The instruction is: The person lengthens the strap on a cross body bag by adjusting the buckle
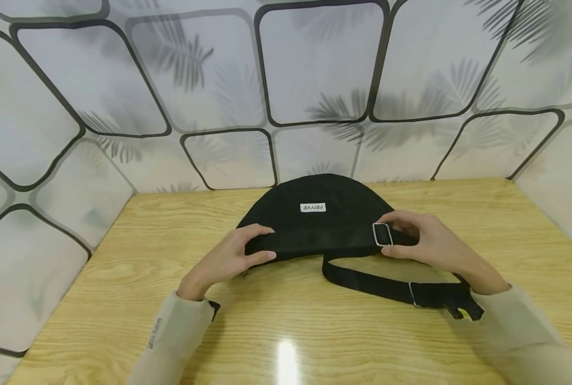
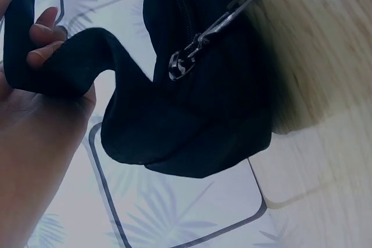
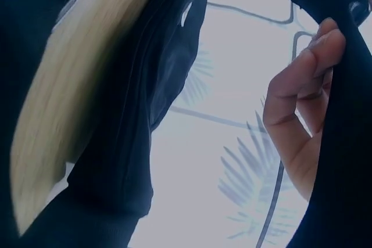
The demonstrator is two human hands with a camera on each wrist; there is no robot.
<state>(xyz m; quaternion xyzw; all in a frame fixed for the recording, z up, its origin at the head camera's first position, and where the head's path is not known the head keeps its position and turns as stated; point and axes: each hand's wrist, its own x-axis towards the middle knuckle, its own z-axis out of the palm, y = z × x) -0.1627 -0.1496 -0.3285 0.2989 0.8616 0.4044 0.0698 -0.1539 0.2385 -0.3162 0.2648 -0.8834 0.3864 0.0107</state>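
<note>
A black waist bag (image 1: 329, 190) with a white label (image 1: 312, 207) lies on the table, its curved edge towards the back. In front of it, a black strap (image 1: 310, 240) stretches between both hands. My left hand (image 1: 225, 254) grips the strap at the bag's left end; in the left wrist view, the strap (image 2: 87, 56) passes over curled fingers. My right hand (image 1: 435, 243) pinches the strap beside a silver slider (image 1: 375, 235); the webbing partly hides its fingers in the right wrist view. A metal zipper pull (image 2: 218, 27) hangs on the bag's side.
A lower strap loop (image 1: 367, 282) with a second metal slider (image 1: 413, 295) lies towards the right forearm. A black buckle end with a yellow spot (image 1: 465, 313) lies by the right sleeve. Patterned panels (image 1: 319, 64) enclose the wooden table (image 1: 286, 315) at the back and sides.
</note>
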